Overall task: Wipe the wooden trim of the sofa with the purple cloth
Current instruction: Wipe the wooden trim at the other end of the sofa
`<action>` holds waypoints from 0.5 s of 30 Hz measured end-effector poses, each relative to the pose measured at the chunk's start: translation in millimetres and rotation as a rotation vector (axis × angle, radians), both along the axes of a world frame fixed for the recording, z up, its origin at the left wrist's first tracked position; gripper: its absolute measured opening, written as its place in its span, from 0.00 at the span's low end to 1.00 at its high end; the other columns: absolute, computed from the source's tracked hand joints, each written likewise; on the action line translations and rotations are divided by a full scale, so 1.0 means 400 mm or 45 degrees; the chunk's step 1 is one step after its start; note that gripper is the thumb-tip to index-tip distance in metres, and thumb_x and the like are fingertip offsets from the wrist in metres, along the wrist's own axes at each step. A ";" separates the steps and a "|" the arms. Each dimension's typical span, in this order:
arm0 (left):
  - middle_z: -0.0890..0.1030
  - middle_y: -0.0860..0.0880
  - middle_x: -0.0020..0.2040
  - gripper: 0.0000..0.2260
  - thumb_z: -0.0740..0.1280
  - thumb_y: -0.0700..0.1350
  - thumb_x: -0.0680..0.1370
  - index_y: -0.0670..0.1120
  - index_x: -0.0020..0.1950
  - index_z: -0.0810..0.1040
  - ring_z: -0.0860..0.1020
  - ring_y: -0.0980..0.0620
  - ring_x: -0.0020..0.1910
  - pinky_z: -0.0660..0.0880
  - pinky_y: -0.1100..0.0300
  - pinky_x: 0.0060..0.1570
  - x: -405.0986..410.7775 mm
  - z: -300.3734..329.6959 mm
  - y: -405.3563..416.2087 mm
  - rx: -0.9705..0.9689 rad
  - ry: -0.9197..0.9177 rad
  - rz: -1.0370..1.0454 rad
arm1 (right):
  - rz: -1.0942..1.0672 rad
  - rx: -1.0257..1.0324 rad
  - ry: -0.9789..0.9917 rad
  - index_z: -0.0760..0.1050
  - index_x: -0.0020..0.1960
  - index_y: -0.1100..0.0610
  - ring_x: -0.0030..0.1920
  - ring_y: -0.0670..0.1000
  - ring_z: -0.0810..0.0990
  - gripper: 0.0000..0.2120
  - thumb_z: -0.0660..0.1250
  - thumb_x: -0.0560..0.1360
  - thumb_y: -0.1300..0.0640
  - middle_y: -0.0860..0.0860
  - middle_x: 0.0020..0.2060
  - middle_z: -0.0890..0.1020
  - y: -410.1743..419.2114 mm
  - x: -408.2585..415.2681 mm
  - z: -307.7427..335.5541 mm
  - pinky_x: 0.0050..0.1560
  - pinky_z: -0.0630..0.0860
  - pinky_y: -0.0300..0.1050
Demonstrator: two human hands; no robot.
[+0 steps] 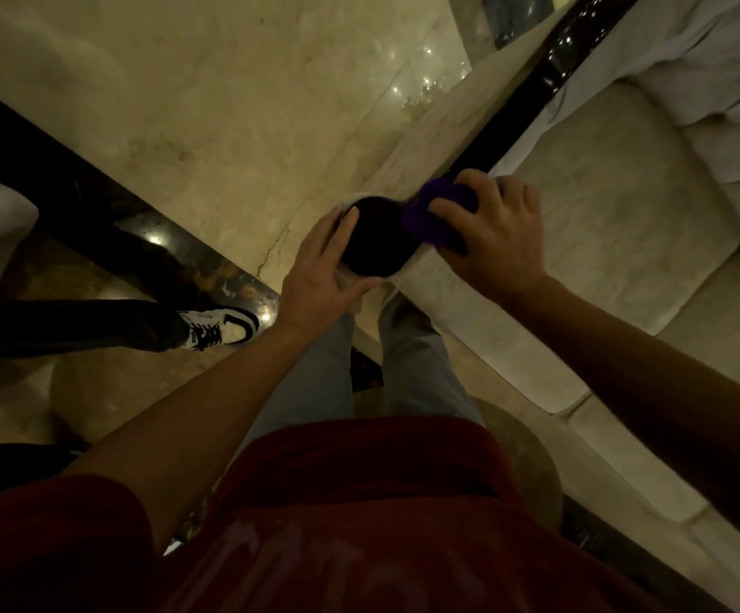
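Observation:
A dark glossy wooden trim [531, 104] runs along the sofa's arm from the upper right down to a round dark end knob [374, 236] at the centre. My right hand [492, 241] presses a bunched purple cloth [436, 210] onto the trim just beside the knob. My left hand [324, 272] rests against the knob's left side, fingers spread along its edge and thumb under it. The cloth is partly hidden under my fingers.
The pale sofa cushions [615, 223] lie to the right, with a white cloth [713, 59] draped at the top right. Polished marble floor [226, 104] with a dark border fills the left. Another person's leg and black-and-white sneaker [220, 327] stand close at the left.

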State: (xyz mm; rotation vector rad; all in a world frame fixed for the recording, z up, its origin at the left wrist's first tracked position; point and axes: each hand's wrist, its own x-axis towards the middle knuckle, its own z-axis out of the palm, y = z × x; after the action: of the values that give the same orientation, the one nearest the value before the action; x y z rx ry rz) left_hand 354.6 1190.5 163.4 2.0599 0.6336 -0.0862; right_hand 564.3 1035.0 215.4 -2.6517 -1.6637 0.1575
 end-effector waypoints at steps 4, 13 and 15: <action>0.65 0.43 0.81 0.42 0.73 0.62 0.76 0.48 0.83 0.60 0.66 0.43 0.78 0.67 0.46 0.75 0.016 0.032 0.007 0.030 0.075 0.001 | -0.096 0.077 0.029 0.80 0.66 0.51 0.57 0.65 0.79 0.22 0.70 0.77 0.41 0.61 0.65 0.80 0.000 0.056 0.029 0.55 0.74 0.58; 0.70 0.44 0.78 0.30 0.65 0.57 0.79 0.47 0.78 0.68 0.68 0.49 0.76 0.66 0.46 0.75 0.182 0.071 0.008 -0.055 -0.002 0.148 | -0.165 0.316 0.058 0.75 0.72 0.51 0.77 0.64 0.66 0.29 0.71 0.74 0.41 0.57 0.76 0.73 0.107 0.144 0.023 0.77 0.59 0.64; 0.71 0.45 0.78 0.28 0.61 0.55 0.80 0.46 0.79 0.67 0.68 0.53 0.75 0.66 0.45 0.75 0.209 0.067 0.002 -0.028 -0.070 0.245 | -0.138 0.404 0.081 0.79 0.69 0.54 0.77 0.64 0.68 0.26 0.70 0.75 0.42 0.58 0.75 0.75 0.108 0.176 0.012 0.79 0.57 0.66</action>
State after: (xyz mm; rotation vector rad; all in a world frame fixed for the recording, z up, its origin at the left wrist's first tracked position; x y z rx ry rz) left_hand 438.0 1191.2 190.3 1.9630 0.7895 0.0747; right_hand 634.7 1078.2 220.3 -2.4622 -1.3895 -0.0220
